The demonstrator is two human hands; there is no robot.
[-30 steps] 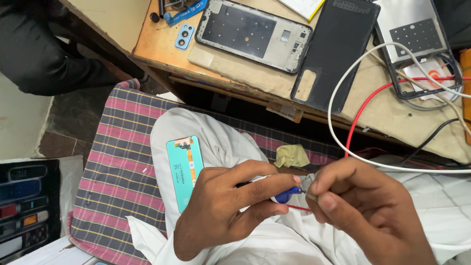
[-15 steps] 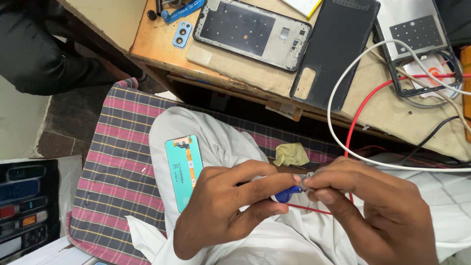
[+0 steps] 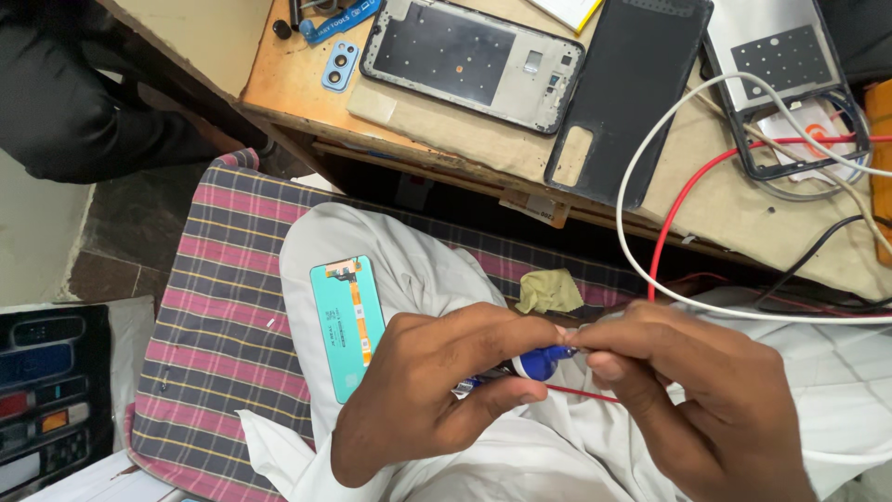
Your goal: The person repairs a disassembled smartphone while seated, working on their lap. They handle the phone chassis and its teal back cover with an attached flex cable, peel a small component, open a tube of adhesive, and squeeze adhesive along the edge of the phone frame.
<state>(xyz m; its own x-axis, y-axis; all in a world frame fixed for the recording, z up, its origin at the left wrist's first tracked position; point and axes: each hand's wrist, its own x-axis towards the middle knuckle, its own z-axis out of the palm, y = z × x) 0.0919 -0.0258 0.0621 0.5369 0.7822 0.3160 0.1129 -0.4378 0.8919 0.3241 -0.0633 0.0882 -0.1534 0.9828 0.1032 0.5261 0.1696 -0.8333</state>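
My left hand grips a small glue tube with a blue cap over my lap. The fingertips of my right hand pinch the tube's tip, just right of the blue cap. A turquoise phone screen panel with an orange flex strip lies on my white-clothed thigh, left of my left hand. A thin red wire runs under both hands.
A wooden bench holds a grey phone frame, a black back cover, a blue camera bezel and a second black frame. White, red and black cables drape over its edge. A yellowish wad lies on the checked cushion.
My right hand has slid slightly lower and closed its fingertips tighter on the tube's tip. The left hand has kept its grip and barely shifted.
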